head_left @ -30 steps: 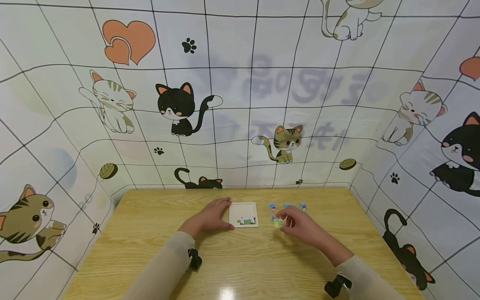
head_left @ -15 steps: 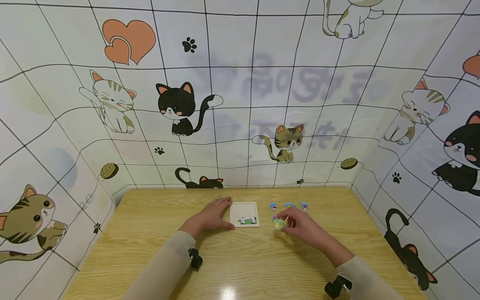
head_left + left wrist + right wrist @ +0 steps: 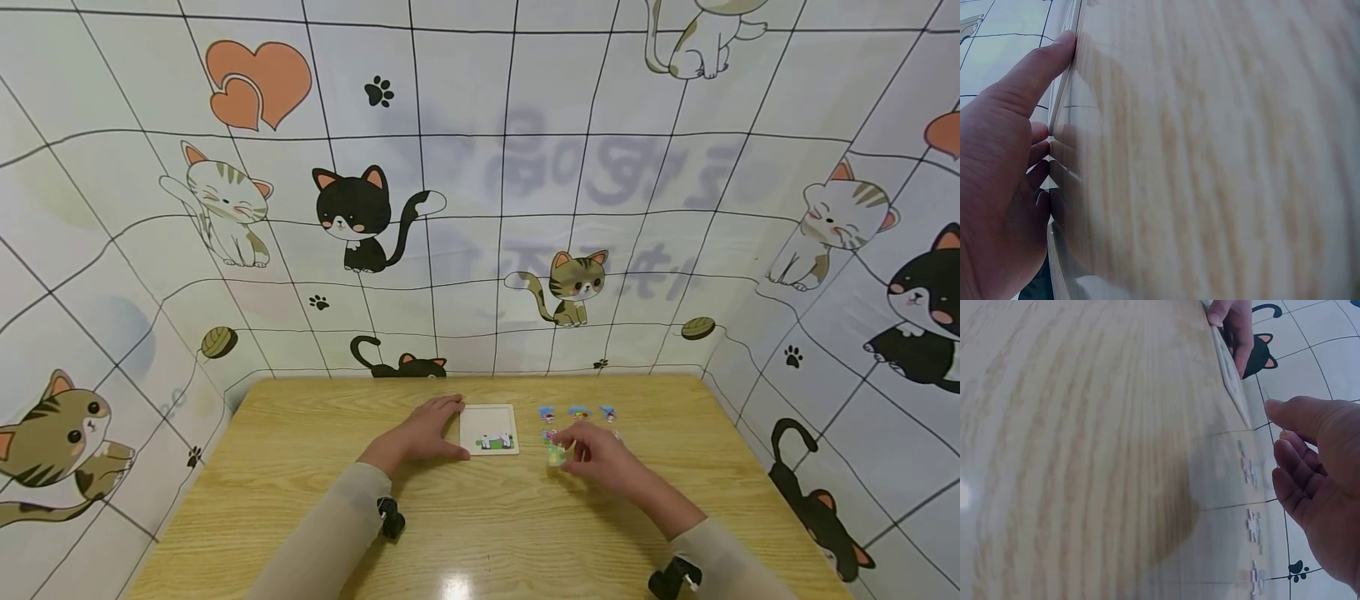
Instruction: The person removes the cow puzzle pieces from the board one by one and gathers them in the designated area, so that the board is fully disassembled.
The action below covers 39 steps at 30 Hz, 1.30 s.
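A square, pale-rimmed puzzle tray (image 3: 483, 419) lies on the table, with joined puzzle pieces (image 3: 495, 442) showing green and white at its lower right. My left hand (image 3: 423, 429) rests along its left side, thumb at the near corner and fingers toward the far one. In the left wrist view the thumb stretches out straight. Right of the tray, my right hand (image 3: 600, 457) pinches a yellow-green puzzle piece (image 3: 556, 455) between thumb and fingertips. The right wrist view shows this hand (image 3: 1329, 469) raised off the tabletop; the piece is barely visible there.
Several loose puzzle pieces (image 3: 578, 412) lie beyond the right hand, some partly hidden by it. The wooden table (image 3: 480, 525) meets a cat-patterned cloth wall (image 3: 465, 292) at the back and sides. Black cameras (image 3: 390, 518) sit on both wrists.
My right hand has shifted slightly toward me with the yellow-green puzzle piece, uncovering more of the loose pieces behind it. The left hand and the tray keep their place.
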### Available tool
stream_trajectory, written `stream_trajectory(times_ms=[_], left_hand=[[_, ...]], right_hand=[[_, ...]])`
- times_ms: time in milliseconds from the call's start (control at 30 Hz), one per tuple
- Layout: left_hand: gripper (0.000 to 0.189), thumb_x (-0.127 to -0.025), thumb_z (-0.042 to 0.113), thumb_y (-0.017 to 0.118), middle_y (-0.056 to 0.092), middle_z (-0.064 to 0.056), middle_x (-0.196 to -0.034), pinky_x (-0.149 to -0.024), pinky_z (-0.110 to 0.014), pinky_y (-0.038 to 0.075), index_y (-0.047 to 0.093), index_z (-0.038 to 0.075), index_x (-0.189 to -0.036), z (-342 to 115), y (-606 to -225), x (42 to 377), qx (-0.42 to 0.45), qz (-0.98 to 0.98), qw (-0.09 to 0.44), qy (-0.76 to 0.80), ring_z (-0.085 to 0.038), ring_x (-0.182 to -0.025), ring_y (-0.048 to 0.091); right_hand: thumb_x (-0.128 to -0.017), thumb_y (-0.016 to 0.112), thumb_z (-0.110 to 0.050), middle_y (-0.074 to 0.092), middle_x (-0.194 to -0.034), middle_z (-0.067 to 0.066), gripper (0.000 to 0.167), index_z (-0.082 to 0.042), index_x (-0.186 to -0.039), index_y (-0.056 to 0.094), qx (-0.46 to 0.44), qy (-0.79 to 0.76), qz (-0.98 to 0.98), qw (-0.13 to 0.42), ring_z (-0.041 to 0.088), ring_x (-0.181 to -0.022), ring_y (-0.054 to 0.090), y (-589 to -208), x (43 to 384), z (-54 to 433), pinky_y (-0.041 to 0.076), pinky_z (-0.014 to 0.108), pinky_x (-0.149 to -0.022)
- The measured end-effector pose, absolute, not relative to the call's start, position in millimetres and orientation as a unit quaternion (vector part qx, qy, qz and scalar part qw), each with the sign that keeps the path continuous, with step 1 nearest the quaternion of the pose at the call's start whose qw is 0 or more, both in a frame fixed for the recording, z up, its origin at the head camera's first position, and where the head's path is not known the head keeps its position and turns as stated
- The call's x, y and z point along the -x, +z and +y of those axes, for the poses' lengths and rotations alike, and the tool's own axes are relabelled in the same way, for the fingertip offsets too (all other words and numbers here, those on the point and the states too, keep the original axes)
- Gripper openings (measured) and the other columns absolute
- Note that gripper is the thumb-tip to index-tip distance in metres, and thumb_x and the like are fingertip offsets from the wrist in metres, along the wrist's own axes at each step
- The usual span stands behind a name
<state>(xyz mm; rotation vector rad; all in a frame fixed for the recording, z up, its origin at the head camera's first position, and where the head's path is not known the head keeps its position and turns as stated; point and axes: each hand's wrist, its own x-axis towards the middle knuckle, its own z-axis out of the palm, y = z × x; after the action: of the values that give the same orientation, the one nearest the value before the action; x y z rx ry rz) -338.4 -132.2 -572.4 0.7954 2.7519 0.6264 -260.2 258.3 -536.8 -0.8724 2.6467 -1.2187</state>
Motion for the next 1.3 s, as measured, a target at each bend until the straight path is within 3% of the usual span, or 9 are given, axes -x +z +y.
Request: stream_trajectory(times_ms=[500, 867, 1300], left_hand=[[0.106, -0.091, 0.064, 0.085, 0.028, -0.006, -0.182, -0.133, -0.059, 0.024, 0.041, 0.010, -0.171, -132, -575, 338, -0.270, 0.932, 0.103, 0.217, -0.035, -0.168, 0.023], [0.106, -0.091, 0.066, 0.084, 0.029, -0.005, -0.181, -0.133, -0.060, 0.024, 0.041, 0.012, -0.172, -132, -576, 339, -0.267, 0.932, 0.102, 0.221, -0.036, -0.168, 0.023], [0.106, -0.091, 0.066, 0.084, 0.029, -0.006, -0.181, -0.133, -0.059, 0.024, 0.041, 0.011, -0.171, -133, -577, 339, -0.269, 0.933, 0.096, 0.218, -0.036, -0.167, 0.024]], right_hand=[[-0.099, 0.085, -0.007, 0.069, -0.114, 0.001, 0.035, -0.004, -0.131, 0.074, 0.280, -0.386, 0.876, 0.067, 0.015, -0.092, 0.062, -568, 269, 263, 0.055, 0.029, -0.077], [-0.100, 0.083, -0.007, 0.068, -0.114, 0.004, 0.033, -0.002, -0.131, 0.074, 0.267, -0.366, 0.888, 0.078, 0.017, -0.095, 0.062, -561, 267, 257, 0.055, 0.029, -0.079], [-0.102, 0.081, -0.011, 0.066, -0.113, 0.001, 0.029, -0.006, -0.130, 0.073, 0.264, -0.356, 0.892, 0.087, 0.009, -0.093, 0.058, -563, 272, 257, 0.054, 0.031, -0.079]])
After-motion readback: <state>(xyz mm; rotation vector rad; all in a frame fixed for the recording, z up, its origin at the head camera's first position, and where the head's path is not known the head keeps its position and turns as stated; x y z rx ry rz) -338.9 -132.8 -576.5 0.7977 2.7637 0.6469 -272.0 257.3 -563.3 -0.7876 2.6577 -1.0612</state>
